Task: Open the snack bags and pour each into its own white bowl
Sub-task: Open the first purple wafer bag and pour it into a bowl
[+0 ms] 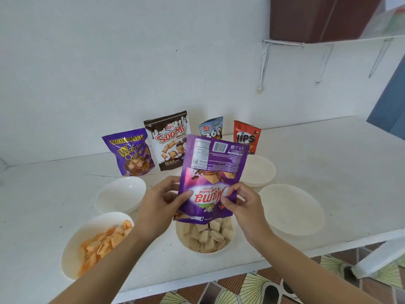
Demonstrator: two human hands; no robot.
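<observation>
Over at the left edge of the white table (328, 150) sits a white bowl (74, 235) heaped with orange chips (105, 240), and just behind it an empty bowl (121, 194). Against the wall stand a purple Wafer Qube bag (129, 152) and, beside it, a Soomi bag (167, 139), both upright. In the middle the person holds a purple Mama wafer bag (210, 178) upside down, its printing inverted and its open mouth pointing down just above the nearest bowl (206, 253), which is full of pale wafer cubes (208, 235). The left hand (162, 200) pinches the bag's left edge, with the thumb on the near face and the fingers curled behind. The right hand (241, 207) grips the right edge the same way, thumb and fingertips closed on the foil. Behind the held bag an A1 360 bag (210, 128) and a red Nips bag (246, 137) stand partly hidden. Further right are two more white bowls — one (260, 170) near the Nips bag, the other (291, 209) closer to the table's front edge — both holding nothing I can make out.
</observation>
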